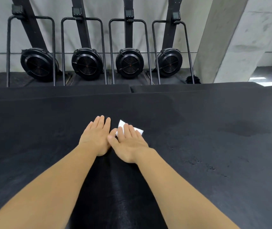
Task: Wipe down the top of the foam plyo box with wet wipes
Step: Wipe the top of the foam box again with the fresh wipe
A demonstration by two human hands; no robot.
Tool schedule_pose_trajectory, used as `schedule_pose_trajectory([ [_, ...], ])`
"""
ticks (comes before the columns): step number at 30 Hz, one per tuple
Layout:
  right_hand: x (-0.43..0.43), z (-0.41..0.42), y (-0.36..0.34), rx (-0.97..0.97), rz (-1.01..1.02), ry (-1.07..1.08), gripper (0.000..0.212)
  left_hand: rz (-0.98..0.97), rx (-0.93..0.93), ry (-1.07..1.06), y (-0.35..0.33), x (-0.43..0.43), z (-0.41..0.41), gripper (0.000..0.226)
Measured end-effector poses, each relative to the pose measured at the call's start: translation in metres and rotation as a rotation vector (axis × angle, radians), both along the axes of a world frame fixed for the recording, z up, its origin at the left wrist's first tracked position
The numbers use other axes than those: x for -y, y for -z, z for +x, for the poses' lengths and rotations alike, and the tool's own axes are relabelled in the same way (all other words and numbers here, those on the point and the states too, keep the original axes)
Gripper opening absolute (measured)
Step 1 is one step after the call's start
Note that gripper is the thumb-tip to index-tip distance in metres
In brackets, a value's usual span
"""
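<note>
Head view: right hand (128, 142) flat, fingers straight, pressing white wet wipe (122, 128) onto black plyo box top (198, 129), approx mid-surface, well off all edges. Left hand (97, 138) flat beside it, gripping nothing, thumbs nearly touching.

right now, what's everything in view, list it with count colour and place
foam plyo box: one, black, fills the foreground under both hands
wet wipe: one, white, on the box top under the right fingers
damp patch: one, darker black, right part of the box top
pads: two, black, side by side behind the box
rowing machines: four, black, stood upright along the grey back wall
pillar: one, grey concrete, back right
left hand: flat on the box top, beside the wipe
right hand: straight fingers pressing on the wipe
</note>
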State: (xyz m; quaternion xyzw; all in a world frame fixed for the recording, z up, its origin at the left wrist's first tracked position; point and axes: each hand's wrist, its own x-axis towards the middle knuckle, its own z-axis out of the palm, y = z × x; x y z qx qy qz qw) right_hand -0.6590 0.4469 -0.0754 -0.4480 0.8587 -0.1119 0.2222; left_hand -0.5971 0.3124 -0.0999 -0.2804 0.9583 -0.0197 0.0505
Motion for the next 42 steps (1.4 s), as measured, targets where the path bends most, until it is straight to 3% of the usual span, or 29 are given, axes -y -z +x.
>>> schedule_pose_trajectory([
  [4,-0.017,-0.020,0.002,-0.025,-0.017,-0.046,0.061,0.045,-0.053,-0.036,-0.001,-0.003,-0.003,0.064],
  [10,-0.067,-0.088,0.001,-0.126,0.006,0.119,0.043,0.042,-0.051,-0.057,0.002,-0.001,-0.005,0.065],
  [17,-0.089,-0.125,0.003,-0.182,0.122,0.251,0.052,-0.004,-0.051,-0.057,0.006,-0.001,-0.005,0.065],
  [21,-0.073,-0.104,0.006,-0.167,0.085,0.328,0.061,-0.149,-0.060,-0.068,0.006,-0.005,-0.002,0.067],
  [25,-0.055,-0.050,0.007,-0.181,0.003,0.235,0.063,-0.247,-0.104,-0.103,-0.001,-0.013,0.003,0.066],
  [34,-0.019,0.052,0.005,-0.107,0.083,-0.094,0.074,0.048,-0.175,-0.365,-0.031,-0.026,0.043,0.061],
  [42,-0.030,0.026,0.003,-0.087,0.018,-0.152,0.064,-0.018,-0.188,-0.325,-0.023,-0.059,0.082,0.030],
])
